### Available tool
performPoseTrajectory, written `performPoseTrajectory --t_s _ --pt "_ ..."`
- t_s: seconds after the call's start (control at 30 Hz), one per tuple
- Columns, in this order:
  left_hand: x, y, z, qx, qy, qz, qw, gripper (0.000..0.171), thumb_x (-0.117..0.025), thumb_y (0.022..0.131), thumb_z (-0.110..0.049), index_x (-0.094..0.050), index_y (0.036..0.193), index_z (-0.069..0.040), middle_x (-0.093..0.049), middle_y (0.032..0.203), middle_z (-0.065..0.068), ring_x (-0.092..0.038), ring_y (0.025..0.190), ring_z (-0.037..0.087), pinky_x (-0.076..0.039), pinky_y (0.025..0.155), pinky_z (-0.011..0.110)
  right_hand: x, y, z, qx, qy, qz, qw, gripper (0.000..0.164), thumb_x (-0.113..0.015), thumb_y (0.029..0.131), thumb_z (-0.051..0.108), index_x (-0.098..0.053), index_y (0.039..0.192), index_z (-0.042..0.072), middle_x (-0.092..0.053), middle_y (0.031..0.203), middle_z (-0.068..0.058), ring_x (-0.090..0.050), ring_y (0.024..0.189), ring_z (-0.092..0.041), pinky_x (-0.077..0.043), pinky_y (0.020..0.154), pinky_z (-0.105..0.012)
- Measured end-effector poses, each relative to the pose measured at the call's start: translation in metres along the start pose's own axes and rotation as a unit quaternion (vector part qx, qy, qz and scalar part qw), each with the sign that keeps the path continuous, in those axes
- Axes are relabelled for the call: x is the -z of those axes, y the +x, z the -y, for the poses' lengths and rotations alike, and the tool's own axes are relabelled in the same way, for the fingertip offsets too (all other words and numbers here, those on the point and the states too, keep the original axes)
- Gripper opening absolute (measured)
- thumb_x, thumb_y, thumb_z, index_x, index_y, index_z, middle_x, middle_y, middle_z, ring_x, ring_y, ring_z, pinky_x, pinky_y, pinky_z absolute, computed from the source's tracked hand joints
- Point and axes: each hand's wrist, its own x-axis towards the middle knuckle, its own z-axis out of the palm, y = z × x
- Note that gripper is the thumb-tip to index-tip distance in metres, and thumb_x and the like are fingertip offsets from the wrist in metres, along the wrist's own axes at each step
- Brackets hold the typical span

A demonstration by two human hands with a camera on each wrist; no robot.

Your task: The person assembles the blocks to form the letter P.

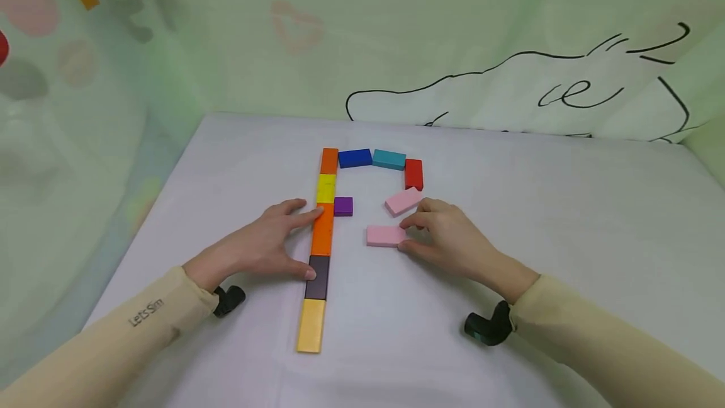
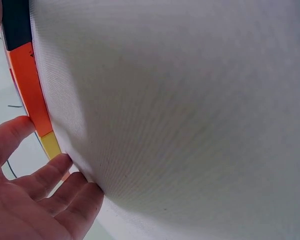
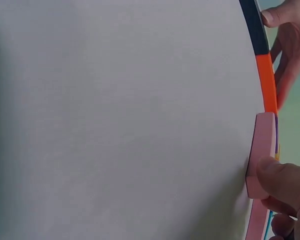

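Note:
In the head view, a column of flat blocks runs toward me: an orange block (image 1: 329, 161), a yellow block (image 1: 326, 188), a longer orange block (image 1: 322, 232), a dark block (image 1: 318, 277) and a tan block (image 1: 311, 326). My left hand (image 1: 263, 241) rests against this column, index finger on the longer orange block, thumb on the dark one. With thumb and fingers, my right hand (image 1: 453, 238) pinches the right end of a pink block (image 1: 384, 236). Just above lies another pink block (image 1: 403, 201), tilted, near the lower end of a red block (image 1: 414, 174).
A blue block (image 1: 355, 158) and a teal block (image 1: 389, 159) form a row from the column's top to the red block. A purple block (image 1: 343, 206) touches the column's right side. The white table (image 1: 538, 206) backs onto a printed curtain (image 1: 255, 68).

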Motion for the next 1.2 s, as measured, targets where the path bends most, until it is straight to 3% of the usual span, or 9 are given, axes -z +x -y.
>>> performPoseTrajectory --t_s 0.33,1.0,1.2 --pt "0.000 0.002 -0.001 0.003 0.001 0.000 1.0000 0.096 -0.086 0.080 -0.041 -0.037 0.160 -0.021 -0.021 0.169 0.019 -0.025 0.153 0.043 -0.036 0.118 0.063 -0.007 0.023 0.013 -0.009 -0.029 0.013 0.999 0.029 -0.084 0.085 0.021 -0.077 0.109 0.007 -0.065 0.099 -0.008 -0.060 0.085 -0.020 -0.055 0.076 -0.034" --pt "0.001 0.001 0.000 0.008 0.000 0.002 1.0000 0.097 -0.086 0.079 -0.042 -0.037 0.160 -0.022 -0.021 0.169 0.018 -0.025 0.153 0.043 -0.037 0.117 0.063 -0.010 0.024 0.013 -0.012 -0.020 0.004 1.000 0.035 -0.083 0.086 0.019 -0.074 0.117 0.005 -0.068 0.111 -0.013 -0.066 0.096 -0.027 -0.061 0.086 -0.043" --pt "0.001 0.001 0.000 0.006 0.003 0.003 1.0000 0.097 -0.086 0.079 -0.043 -0.036 0.160 -0.022 -0.021 0.169 0.018 -0.025 0.153 0.043 -0.037 0.117 0.063 -0.013 0.026 0.017 0.004 -0.019 -0.017 1.000 0.030 -0.083 0.086 0.021 -0.078 0.113 0.009 -0.067 0.104 -0.010 -0.063 0.094 -0.023 -0.059 0.081 -0.036"
